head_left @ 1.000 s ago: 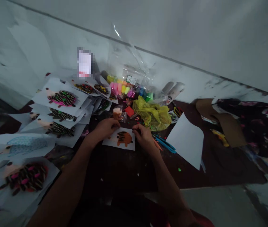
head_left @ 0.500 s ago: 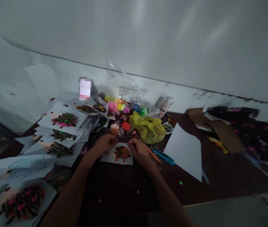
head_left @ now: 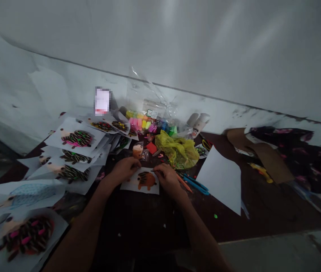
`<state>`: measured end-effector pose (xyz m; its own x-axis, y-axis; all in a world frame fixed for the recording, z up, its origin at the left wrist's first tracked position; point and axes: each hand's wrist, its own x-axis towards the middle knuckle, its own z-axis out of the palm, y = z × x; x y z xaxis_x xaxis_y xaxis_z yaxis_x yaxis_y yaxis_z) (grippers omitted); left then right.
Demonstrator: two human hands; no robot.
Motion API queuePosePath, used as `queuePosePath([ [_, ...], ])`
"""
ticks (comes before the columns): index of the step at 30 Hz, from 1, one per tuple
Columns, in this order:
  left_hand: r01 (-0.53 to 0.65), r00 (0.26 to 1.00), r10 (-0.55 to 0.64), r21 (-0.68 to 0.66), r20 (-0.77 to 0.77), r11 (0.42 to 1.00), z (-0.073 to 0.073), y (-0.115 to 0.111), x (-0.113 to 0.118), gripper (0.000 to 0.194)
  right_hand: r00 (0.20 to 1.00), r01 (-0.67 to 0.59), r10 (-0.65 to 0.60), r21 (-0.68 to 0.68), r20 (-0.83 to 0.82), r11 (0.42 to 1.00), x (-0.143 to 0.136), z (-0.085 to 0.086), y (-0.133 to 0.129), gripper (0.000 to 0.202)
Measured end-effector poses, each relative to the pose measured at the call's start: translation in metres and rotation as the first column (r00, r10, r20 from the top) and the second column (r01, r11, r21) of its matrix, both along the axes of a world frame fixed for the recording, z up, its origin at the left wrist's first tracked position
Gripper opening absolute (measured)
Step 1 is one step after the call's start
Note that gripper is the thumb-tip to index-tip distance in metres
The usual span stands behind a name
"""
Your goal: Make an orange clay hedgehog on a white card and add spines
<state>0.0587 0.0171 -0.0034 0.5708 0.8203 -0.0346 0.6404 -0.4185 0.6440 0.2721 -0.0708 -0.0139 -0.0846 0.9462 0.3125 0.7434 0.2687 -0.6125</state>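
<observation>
A small white paper [head_left: 129, 185] lies on the dark table in front of me. On it is an orange-brown hedgehog figure [head_left: 148, 180] with dark striped spikes on its left part. My left hand [head_left: 125, 169] is at the paper's upper left corner, fingers curled together; what they hold, if anything, is hidden. At the upper right edge, my right hand [head_left: 166, 176] pinches a small dark sliver [head_left: 152, 171] just above the figure. Behind the paper stand a small tub with orange contents [head_left: 137, 151] and a red piece [head_left: 151, 147].
Stacked hedgehog pictures [head_left: 77, 138] cover the left side. Beyond my hands are a yellow plastic bag [head_left: 177, 149] and a clear bag of colourful clay [head_left: 149, 124]. To the right lie blue scissors [head_left: 196, 185], a white sheet [head_left: 221, 181], brown cardboard [head_left: 270, 160] and dark floral cloth [head_left: 298, 158].
The view has shifted slightly. My left fingers have moved a little up along the paper's corner; my right hand stays pinched by the figure's upper right.
</observation>
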Motion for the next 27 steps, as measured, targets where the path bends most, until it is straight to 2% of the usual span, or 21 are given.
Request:
queuePosePath([
  [12,0.014,0.998,-0.014,-0.001,-0.055,1.0,-0.002,0.003,-0.001,0.026,0.999,-0.039,0.039,-0.008,-0.031,0.999,0.006,0.0,0.0,0.016],
  [21,0.017,0.999,-0.016,0.02,-0.049,1.0,-0.004,0.005,-0.002,0.028,0.997,-0.068,0.07,-0.094,0.023,0.993,-0.002,0.004,-0.001,0.018],
  [27,0.013,0.999,-0.012,0.008,-0.051,1.0,-0.001,0.004,-0.002,0.025,0.995,-0.066,0.072,-0.085,0.07,0.994,-0.005,-0.001,0.001,0.02],
])
